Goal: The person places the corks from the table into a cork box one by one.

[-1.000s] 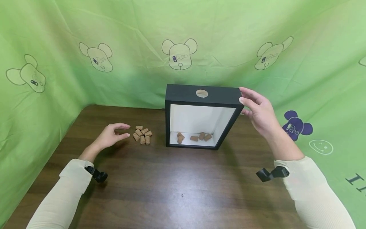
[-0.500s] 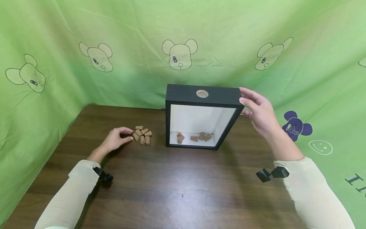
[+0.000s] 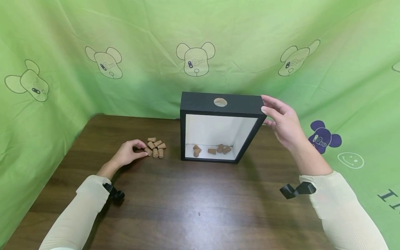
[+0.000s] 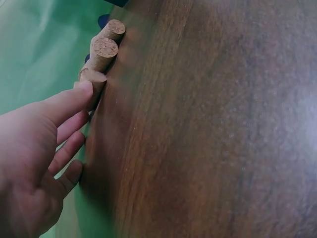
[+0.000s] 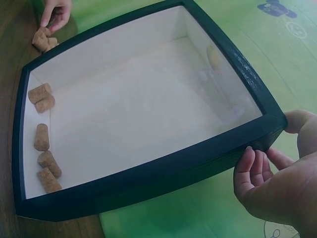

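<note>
Left hand (image 3: pixel 128 153) had been moved slightly inward, so one cork (image 4: pixel 98 91) was secured, pinched between its fingers, with other corks (image 3: pixel 155 153) just beyond. By right hand (image 3: pixel 285 125) fingers, the black box (image 3: pixel 245 104) was held at its corner.

right hand (image 3: pixel 285 125) — lower fingers partly hidden by the black box (image 3: pixel 200 102), curtain lettering (image 3: pixel 387 196) right of the box — cut off

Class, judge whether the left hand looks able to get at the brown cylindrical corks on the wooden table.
Likely yes: the left hand touches the nearest cork, and nothing blocks it.
</note>
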The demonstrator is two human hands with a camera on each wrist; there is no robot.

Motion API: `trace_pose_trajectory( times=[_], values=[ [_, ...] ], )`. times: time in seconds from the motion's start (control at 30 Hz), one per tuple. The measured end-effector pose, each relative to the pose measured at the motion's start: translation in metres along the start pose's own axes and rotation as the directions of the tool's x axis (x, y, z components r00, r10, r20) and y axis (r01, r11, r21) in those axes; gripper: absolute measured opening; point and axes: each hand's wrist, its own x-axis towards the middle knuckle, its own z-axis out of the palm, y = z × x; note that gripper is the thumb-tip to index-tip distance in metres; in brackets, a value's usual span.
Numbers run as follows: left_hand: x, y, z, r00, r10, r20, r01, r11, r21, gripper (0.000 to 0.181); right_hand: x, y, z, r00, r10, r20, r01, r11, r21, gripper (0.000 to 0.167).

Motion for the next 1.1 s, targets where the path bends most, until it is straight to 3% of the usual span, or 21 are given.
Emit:
trace_pose_trajectory(
  times=[0.3, 0.5, 0.67, 0.87, 1.1],
  values=[
    [-0.0003, 0.0018, 0.0029, 0.999, 0.042, 0.014, -0.042, 0.999, 0.013, 0.021, 0.0004, 0.0005, -0.0008, 1.0, 0.0, 0.0, 0.0, 1.0, -0.015, 0.034],
    [0.0001, 0.0026, 0.0015, 0.996, 0.046, 0.081, -0.048, 0.999, 0.019, 0.024, 0.0001, 0.0002, -0.0006, 1.0, -0.001, 0.002, 0.001, 1.0, -0.014, 0.034],
    [-0.0009, 0.0017, 0.0011, 0.989, 0.094, 0.115, -0.098, 0.995, 0.032, 0.023, 0.0, -0.0001, -0.0005, 1.0, -0.003, 0.003, 0.003, 1.0, -0.013, 0.034],
    [-0.0029, -0.0018, 0.0023, 0.984, 0.149, 0.099, -0.155, 0.986, 0.056, 0.019, -0.0003, -0.0001, 0.0003, 1.0, -0.001, 0.005, 0.001, 1.0, -0.018, 0.035],
    [-0.0054, 0.0009, -0.0017, 0.989, 0.114, 0.095, -0.117, 0.993, 0.024, 0.017, -0.0004, -0.0005, 0.0013, 1.0, -0.019, 0.007, 0.019, 1.0, -0.024, 0.034]
  ],
)
